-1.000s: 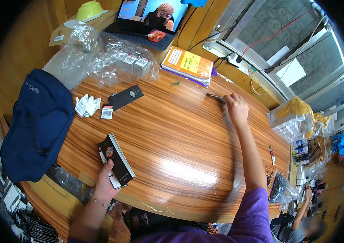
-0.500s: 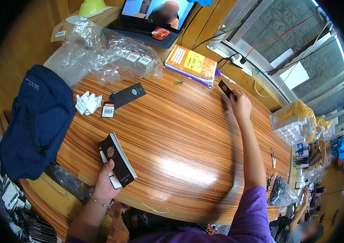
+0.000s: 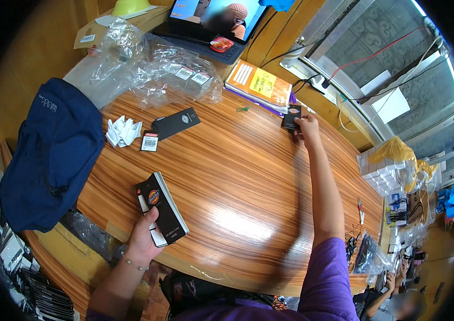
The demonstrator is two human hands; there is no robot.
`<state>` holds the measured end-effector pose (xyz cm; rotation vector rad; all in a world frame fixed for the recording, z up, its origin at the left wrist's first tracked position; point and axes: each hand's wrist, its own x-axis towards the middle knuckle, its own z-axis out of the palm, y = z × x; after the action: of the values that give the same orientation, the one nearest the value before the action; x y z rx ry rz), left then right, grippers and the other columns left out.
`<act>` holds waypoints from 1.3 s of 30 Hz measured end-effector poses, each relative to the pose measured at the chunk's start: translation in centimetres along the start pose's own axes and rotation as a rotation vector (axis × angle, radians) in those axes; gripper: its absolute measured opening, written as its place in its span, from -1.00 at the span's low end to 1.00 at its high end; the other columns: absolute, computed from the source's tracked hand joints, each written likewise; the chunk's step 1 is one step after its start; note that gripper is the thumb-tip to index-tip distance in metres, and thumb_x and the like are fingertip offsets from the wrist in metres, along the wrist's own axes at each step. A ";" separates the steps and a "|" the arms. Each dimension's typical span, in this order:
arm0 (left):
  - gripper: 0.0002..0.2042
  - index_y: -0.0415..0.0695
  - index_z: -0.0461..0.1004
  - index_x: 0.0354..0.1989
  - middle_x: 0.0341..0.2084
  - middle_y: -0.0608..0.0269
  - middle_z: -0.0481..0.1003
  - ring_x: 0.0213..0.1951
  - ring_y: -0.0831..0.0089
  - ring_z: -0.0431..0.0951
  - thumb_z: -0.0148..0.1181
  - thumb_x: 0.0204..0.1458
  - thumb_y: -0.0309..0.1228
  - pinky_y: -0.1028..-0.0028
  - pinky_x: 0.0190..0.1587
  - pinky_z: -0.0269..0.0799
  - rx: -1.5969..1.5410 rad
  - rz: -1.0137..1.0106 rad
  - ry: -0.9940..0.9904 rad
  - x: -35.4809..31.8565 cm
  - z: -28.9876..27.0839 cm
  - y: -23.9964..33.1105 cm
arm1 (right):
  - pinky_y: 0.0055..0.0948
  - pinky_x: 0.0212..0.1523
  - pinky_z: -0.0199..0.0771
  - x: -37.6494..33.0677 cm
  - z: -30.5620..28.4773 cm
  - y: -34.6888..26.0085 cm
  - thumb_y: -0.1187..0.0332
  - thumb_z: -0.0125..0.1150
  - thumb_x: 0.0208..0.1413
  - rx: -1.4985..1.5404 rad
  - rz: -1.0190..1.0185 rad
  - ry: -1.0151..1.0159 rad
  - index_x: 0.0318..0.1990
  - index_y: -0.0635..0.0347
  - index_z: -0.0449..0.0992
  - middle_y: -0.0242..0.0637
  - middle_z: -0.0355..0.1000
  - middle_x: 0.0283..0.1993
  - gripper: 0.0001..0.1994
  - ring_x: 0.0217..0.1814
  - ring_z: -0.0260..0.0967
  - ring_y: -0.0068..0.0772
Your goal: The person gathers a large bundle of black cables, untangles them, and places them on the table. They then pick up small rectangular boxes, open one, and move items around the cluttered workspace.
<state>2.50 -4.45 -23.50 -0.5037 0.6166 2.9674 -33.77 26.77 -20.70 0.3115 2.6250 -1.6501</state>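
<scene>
My left hand (image 3: 145,234) grips a thick stack of black hang tags (image 3: 169,214) with white edges, over the near left part of the table. At the far side, my right hand (image 3: 307,128) pinches a single black hang tag (image 3: 291,117) beside the notebooks; whether the tag touches the tabletop I cannot tell. Farther left on the wood lies a long black hang tag (image 3: 176,124), with a small white-and-black barcode label (image 3: 149,142) against its lower end. Next to them sits a crumpled white paper (image 3: 123,132).
A navy blue cloth bag (image 3: 50,155) covers the table's left edge. Clear plastic bags (image 3: 168,75), a laptop (image 3: 205,32) and orange notebooks (image 3: 259,85) line the back. Small white boxes (image 3: 382,171) and scissors (image 3: 361,211) are on the right. Another person (image 3: 387,299) works at lower right.
My right hand has shifted a little left toward the notebooks, and its tag has turned to show more of its face. My left hand keeps its hold on the stack. The view has shifted slightly.
</scene>
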 end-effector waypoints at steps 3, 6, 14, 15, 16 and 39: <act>-0.65 -0.09 0.33 -0.10 -0.28 0.32 0.46 -0.21 0.45 0.48 0.22 -0.07 -0.30 0.37 -0.11 0.43 0.002 0.002 0.028 -0.1 0.2 0.0 | -0.61 -0.83 0.17 0.4 -0.1 0.4 0.41 0.17 -0.07 0.023 -0.003 -0.038 -0.30 0.20 0.35 -0.36 0.35 -0.59 -0.82 -0.76 0.24 -0.59; -0.65 -0.08 0.33 -0.10 -0.28 0.32 0.46 -0.22 0.45 0.48 0.22 -0.07 -0.30 0.38 -0.12 0.43 0.003 0.016 0.038 -0.1 0.1 -0.1 | -0.57 -0.84 0.18 0.1 0.3 0.3 0.44 0.18 -0.11 -0.082 -0.080 0.012 -0.29 0.25 0.36 -0.32 0.37 -0.59 -0.79 -0.78 0.24 -0.53; -0.59 -0.11 0.35 -0.10 -0.29 0.28 0.45 -0.26 0.45 0.48 0.23 -0.11 -0.20 0.42 -0.21 0.46 0.067 0.052 0.055 0.1 -0.3 -0.3 | -0.42 -0.61 0.41 -0.4 -1.1 -2.2 0.52 0.12 -0.22 -0.571 -0.270 0.103 -0.04 0.35 0.36 -0.05 0.46 -0.51 -0.55 -0.69 0.40 -0.34; -0.59 -0.11 0.35 -0.10 -0.29 0.28 0.45 -0.26 0.45 0.48 0.23 -0.11 -0.20 0.42 -0.21 0.45 0.068 0.056 0.054 0.1 -0.3 -0.3 | -0.43 -0.62 0.41 -0.1 -1.3 -2.1 0.51 0.12 -0.22 -0.540 -0.274 0.112 -0.03 0.34 0.35 -0.07 0.46 -0.51 -0.54 -0.69 0.39 -0.35; -0.58 -0.11 0.35 -0.10 -0.29 0.28 0.45 -0.26 0.45 0.48 0.23 -0.11 -0.20 0.43 -0.21 0.45 0.066 0.058 0.053 0.0 -0.3 -0.4 | -0.43 -0.62 0.41 0.1 -1.3 -2.1 0.51 0.12 -0.21 -0.509 -0.279 0.120 -0.02 0.33 0.35 -0.08 0.46 -0.51 -0.54 -0.69 0.39 -0.35; -0.62 -0.07 0.32 -0.09 -0.31 0.27 0.41 -0.38 0.41 0.41 0.16 -0.05 -0.17 0.40 -0.44 0.43 0.052 0.065 0.097 -0.1 -0.5 -0.5 | -0.38 -0.64 0.40 5.4 -6.6 1.0 0.39 0.10 -0.18 -0.565 -0.201 0.292 -0.34 0.33 0.51 -0.05 0.44 -0.55 -0.77 -0.71 0.39 -0.30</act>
<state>2.83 -4.24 -24.10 -0.6380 0.7304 2.9927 -38.31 33.93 -19.35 0.2880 3.2820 -0.8728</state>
